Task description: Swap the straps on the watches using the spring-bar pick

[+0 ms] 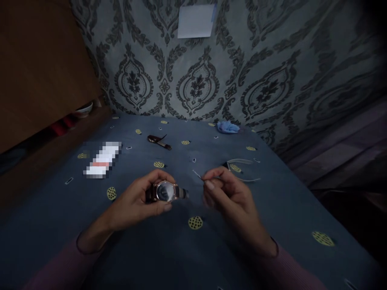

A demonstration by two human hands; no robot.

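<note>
My left hand [143, 199] is closed around a wristwatch [165, 191] with a rose-gold rim and a dark strap. The watch face is turned up and reflects light, so its dial is hard to read. One strap end points right, towards my other hand. My right hand [228, 197] pinches a thin, light-tipped stick [197, 174] between thumb and fingertips. Its tip points up and left, apart from the watch. Just behind the right hand lie glasses [241, 161] with clear temples, partly hidden by the fingers.
A dark folding knife-like tool [159, 142] lies partly unfolded on the blue patterned tablecloth [181, 249]. A pixelated white rectangular item [102, 161] is at left, a crumpled blue cloth or glove [228, 127] near the wall. A bowl [84, 110] stands on the left shelf.
</note>
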